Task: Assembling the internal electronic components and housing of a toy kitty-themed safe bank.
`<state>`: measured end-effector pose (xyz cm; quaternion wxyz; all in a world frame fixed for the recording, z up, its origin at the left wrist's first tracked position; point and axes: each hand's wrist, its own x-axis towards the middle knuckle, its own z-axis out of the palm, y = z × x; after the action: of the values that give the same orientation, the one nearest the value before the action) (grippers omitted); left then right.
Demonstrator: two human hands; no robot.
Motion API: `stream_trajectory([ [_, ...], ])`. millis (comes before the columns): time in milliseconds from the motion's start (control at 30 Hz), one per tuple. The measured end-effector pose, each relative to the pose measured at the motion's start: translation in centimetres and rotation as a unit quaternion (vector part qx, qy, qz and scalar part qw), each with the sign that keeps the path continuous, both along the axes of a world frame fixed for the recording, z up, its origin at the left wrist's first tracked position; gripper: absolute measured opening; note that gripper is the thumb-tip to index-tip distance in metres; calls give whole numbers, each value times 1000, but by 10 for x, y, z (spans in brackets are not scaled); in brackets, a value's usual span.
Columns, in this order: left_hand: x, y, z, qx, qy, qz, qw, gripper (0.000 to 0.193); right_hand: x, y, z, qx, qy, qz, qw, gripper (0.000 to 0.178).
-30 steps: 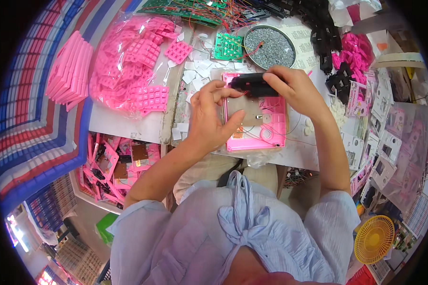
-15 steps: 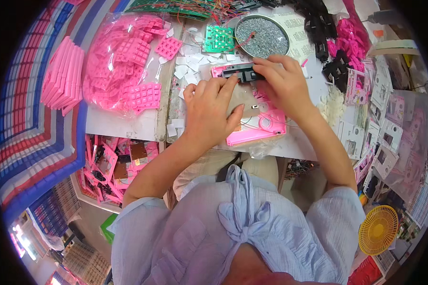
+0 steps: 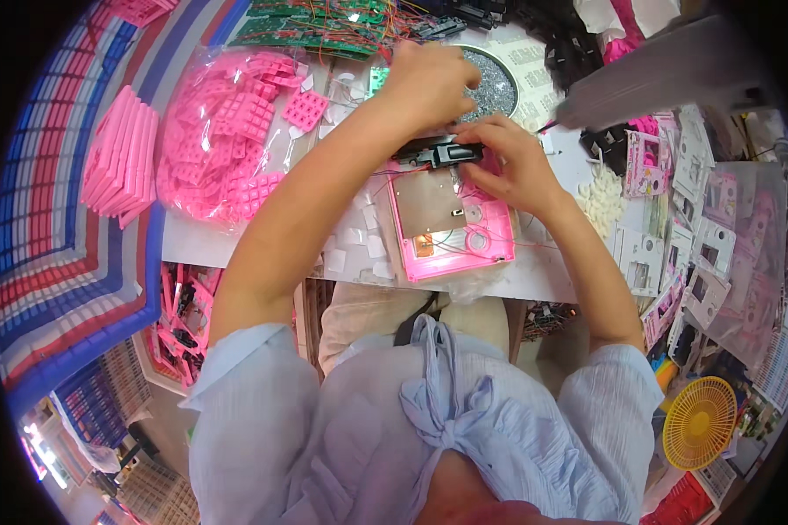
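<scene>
My right hand (image 3: 512, 166) grips a black plastic part (image 3: 451, 156) between thumb and fingers at its right end. The part lies across the far end of a pink plastic casing (image 3: 460, 269). Inside the casing are a grey-brown plate (image 3: 427, 201), a small switch, a round ring and thin wires. My left hand (image 3: 433, 83) is above the left side of a round dish (image 3: 499, 83) of small metal pieces that look like screws. Its fingertips are mostly hidden, so I cannot see whether they hold anything. A grey screwdriver-like tool (image 3: 657, 79), blurred, points its thin tip toward my right hand.
A clear bag of pink keypads (image 3: 228, 131) and stacked pink panels (image 3: 121, 157) are at left. Green circuit boards (image 3: 315, 31) with wires lie at the back. White paper squares (image 3: 350, 236) are beside the casing. White parts (image 3: 600, 197) and printed panels (image 3: 643, 254) crowd the right.
My left hand has left the black part and moved up to the dish. The right hand still holds the part. The grey tool has come further in from the upper right.
</scene>
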<state>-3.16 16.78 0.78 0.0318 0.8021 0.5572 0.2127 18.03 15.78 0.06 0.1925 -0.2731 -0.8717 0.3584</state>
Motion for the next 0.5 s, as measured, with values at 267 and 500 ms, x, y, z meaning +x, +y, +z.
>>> stream_trajectory([
  [267,11,22,-40,74,36,-23,996,15,36,40,78,-232,349,-7,908,51],
  [500,9,28,-40,136,69,-45,987,17,-22,45,128,-232,322,72,915,38],
])
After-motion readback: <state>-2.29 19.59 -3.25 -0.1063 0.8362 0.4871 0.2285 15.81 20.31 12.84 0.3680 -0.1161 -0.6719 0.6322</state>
